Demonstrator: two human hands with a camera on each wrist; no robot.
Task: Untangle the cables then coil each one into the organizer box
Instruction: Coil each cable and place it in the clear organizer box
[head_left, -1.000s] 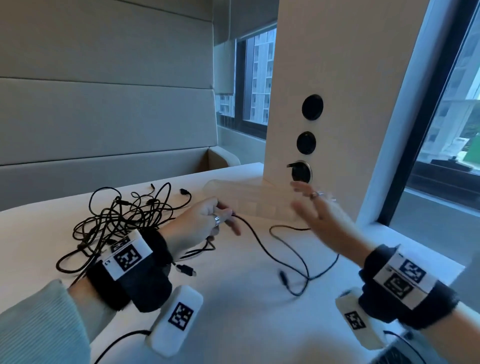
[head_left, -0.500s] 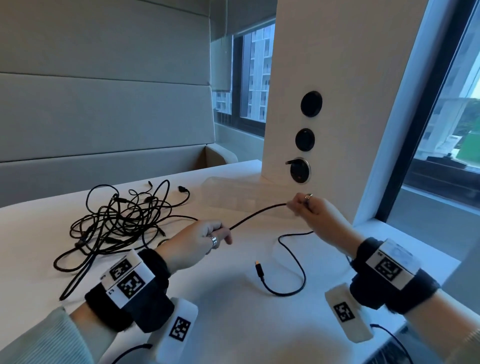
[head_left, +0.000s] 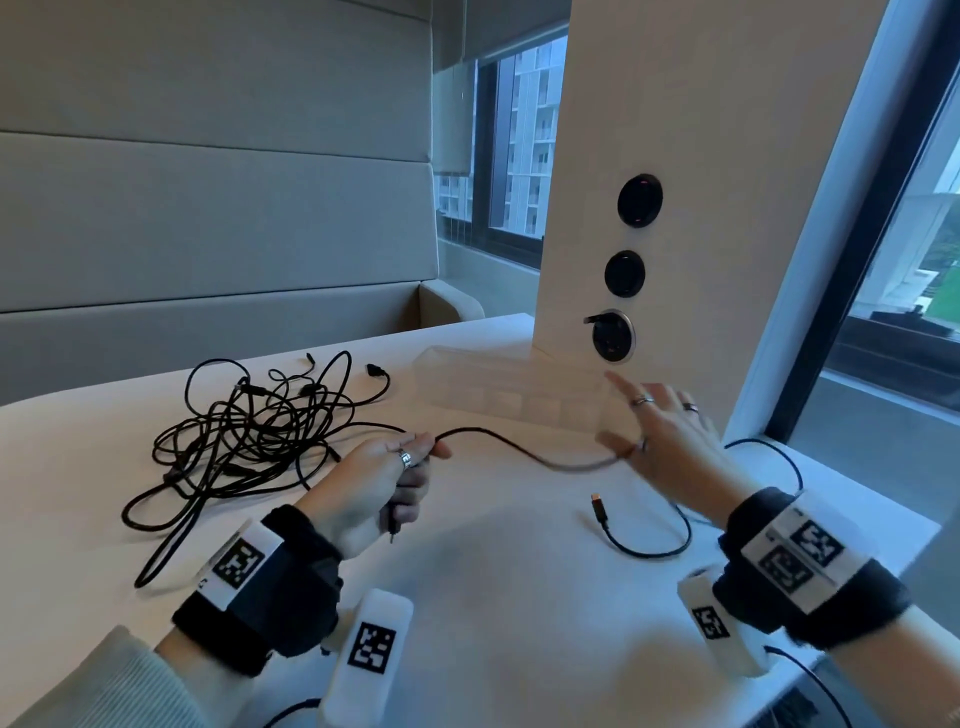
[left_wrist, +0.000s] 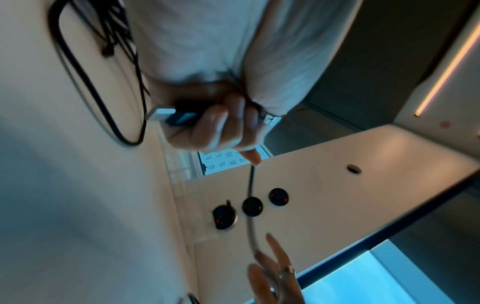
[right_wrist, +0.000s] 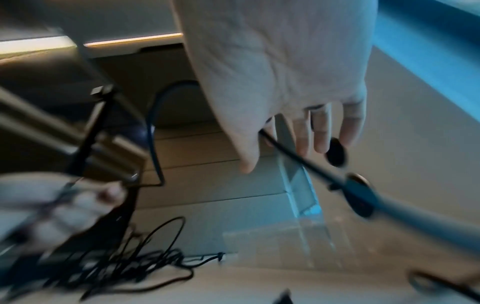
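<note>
My left hand (head_left: 410, 462) grips one black cable (head_left: 498, 436) in a fist, and its USB plug (left_wrist: 166, 115) sticks out under the curled fingers (left_wrist: 223, 127). The cable sags across to my right hand (head_left: 639, 426), whose fingers are spread straight; the cable (right_wrist: 293, 154) runs through the crook between thumb and index. Its other plug (head_left: 597, 506) lies on the table. A tangle of black cables (head_left: 249, 436) lies left of my left hand. The clear organizer box (head_left: 509, 395) stands behind the hands, against the pillar.
A white pillar with three round black sockets (head_left: 613, 338) rises right behind the box. The white table (head_left: 519, 597) ends at a window sill on the right. A padded wall and bench run along the back left.
My right hand pinched the cable half a second ago; now its fingers are spread and the cable hangs slack between the hands. The loose plug end has slid to the right.
</note>
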